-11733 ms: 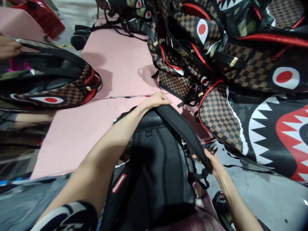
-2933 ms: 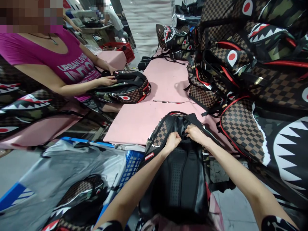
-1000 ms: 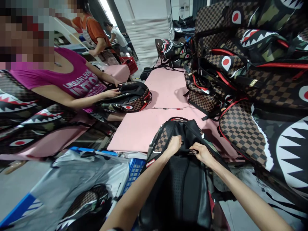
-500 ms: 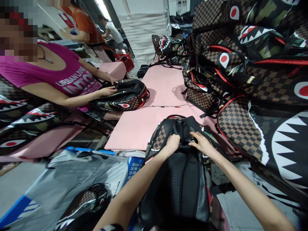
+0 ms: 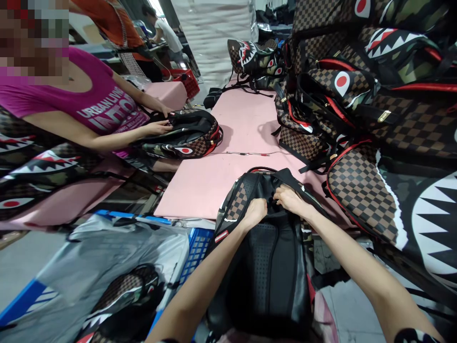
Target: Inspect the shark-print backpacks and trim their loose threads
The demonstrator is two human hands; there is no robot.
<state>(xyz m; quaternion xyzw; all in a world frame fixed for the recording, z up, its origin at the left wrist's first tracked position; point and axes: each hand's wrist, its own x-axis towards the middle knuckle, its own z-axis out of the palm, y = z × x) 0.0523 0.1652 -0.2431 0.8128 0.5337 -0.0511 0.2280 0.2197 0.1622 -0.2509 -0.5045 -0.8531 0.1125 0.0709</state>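
In the head view a black backpack with checkered and camouflage side panels lies with its padded back up, its top end on the pink table. My left hand is closed on the black material near the top of this backpack. Just to the right, my right hand has its fingers pinched together at a small dark part between the shoulder straps. That part is too small to make out.
Checkered shark-mouth bags are piled high on the right. At the left, a person in a magenta shirt handles another backpack. A blue crate and grey plastic with a bag inside stand at the lower left.
My right hand has moved slightly left and up, nearer my left hand, and its fingers have closed together. My left hand stays about where it was. The camera view has shifted slightly.
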